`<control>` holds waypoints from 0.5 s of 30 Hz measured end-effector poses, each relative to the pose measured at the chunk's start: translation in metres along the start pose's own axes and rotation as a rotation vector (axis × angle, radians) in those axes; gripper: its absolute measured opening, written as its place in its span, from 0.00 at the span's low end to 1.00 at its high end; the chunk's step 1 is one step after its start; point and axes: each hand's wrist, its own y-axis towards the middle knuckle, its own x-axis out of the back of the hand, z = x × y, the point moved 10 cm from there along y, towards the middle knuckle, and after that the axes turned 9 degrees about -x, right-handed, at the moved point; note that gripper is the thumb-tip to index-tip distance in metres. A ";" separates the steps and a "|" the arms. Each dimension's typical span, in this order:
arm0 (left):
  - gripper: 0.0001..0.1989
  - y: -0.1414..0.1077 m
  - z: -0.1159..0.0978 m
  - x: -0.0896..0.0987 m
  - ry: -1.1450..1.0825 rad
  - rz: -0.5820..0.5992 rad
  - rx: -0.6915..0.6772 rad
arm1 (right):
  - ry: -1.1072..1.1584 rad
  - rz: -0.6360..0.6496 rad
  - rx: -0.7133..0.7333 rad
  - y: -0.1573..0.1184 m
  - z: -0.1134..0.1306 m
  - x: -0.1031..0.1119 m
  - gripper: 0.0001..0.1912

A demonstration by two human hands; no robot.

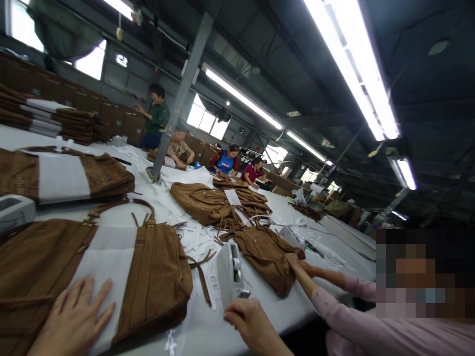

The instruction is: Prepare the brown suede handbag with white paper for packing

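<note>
My left hand [76, 316] lies flat with spread fingers on a brown bag [159, 267] at the lower left. Its palm and fingers rest on the white paper band [107, 247] around the bag. My right hand [247, 316] is above the front edge of the table, right of the bag, with its fingers curled together; whether they hold anything small is hidden. Just beyond it stands a white and grey device [226, 272] with a roll in it.
A co-worker's hands [297, 262] touch another brown bag [260, 247] at the right. More bags [200, 200] and a banded bag [107, 175] lie on the white table [200, 326]. A grey post [181, 99] rises behind. Several people work farther back.
</note>
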 end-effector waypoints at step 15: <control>0.26 0.010 0.001 0.009 0.020 -0.024 0.024 | -0.638 0.515 0.697 0.148 0.222 -0.118 0.08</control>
